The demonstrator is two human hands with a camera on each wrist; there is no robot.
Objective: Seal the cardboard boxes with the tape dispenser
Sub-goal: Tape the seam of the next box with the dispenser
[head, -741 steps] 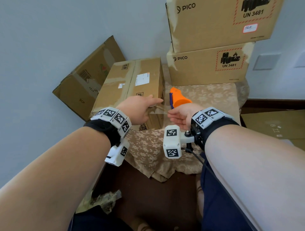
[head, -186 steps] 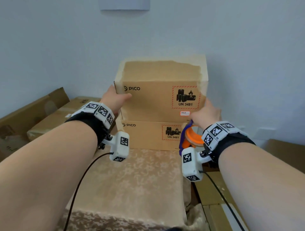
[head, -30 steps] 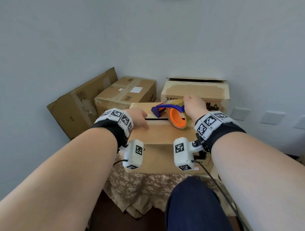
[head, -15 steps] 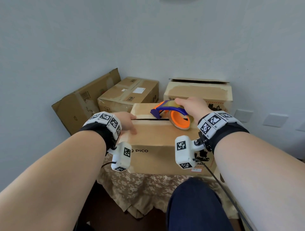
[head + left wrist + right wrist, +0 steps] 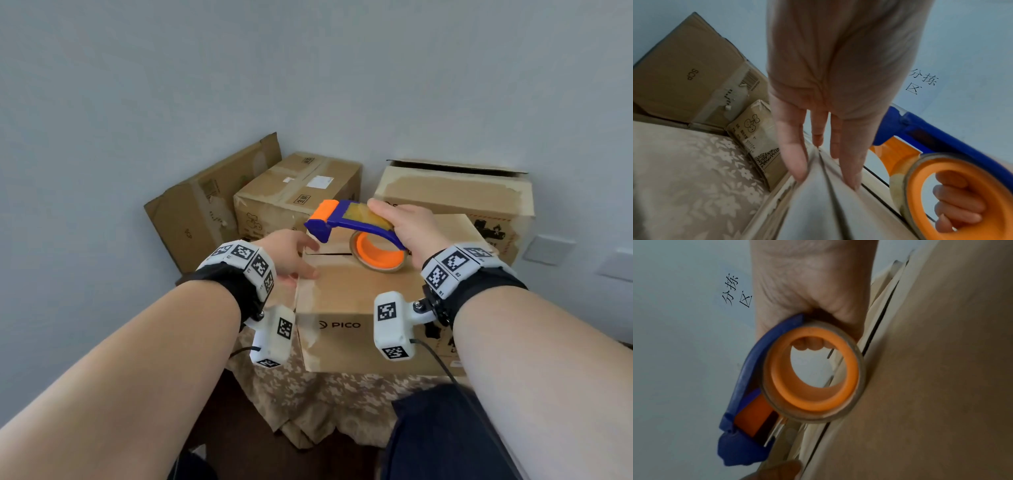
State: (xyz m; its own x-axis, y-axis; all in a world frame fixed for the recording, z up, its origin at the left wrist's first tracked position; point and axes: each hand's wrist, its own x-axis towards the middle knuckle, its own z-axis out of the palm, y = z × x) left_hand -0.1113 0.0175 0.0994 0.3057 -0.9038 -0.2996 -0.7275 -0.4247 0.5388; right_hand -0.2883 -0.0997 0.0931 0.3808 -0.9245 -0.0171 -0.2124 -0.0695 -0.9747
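Note:
A brown PICO cardboard box (image 5: pixel 346 291) stands on the cloth-covered table, its top flaps closed with a dark seam (image 5: pixel 327 254) across. My right hand (image 5: pixel 407 229) grips the blue and orange tape dispenser (image 5: pixel 356 228), its fingers curled through the orange roll core (image 5: pixel 813 369), above the seam. The dispenser's blue nose (image 5: pixel 740 449) points left toward the box's left edge. My left hand (image 5: pixel 291 255) rests with straight fingers (image 5: pixel 793 155) on the box's left top corner, beside the dispenser (image 5: pixel 920 154).
A second PICO box (image 5: pixel 455 195) with a raised flap stands behind. To the left lie a taped box (image 5: pixel 298 192) and a leaning box (image 5: pixel 202 212) against the wall. A floral cloth (image 5: pixel 329 394) covers the table; my knee (image 5: pixel 442 435) is below it.
The right hand lifted the dispenser and tilted its nose up and left over the seam. The left hand slid a little toward the box's left edge.

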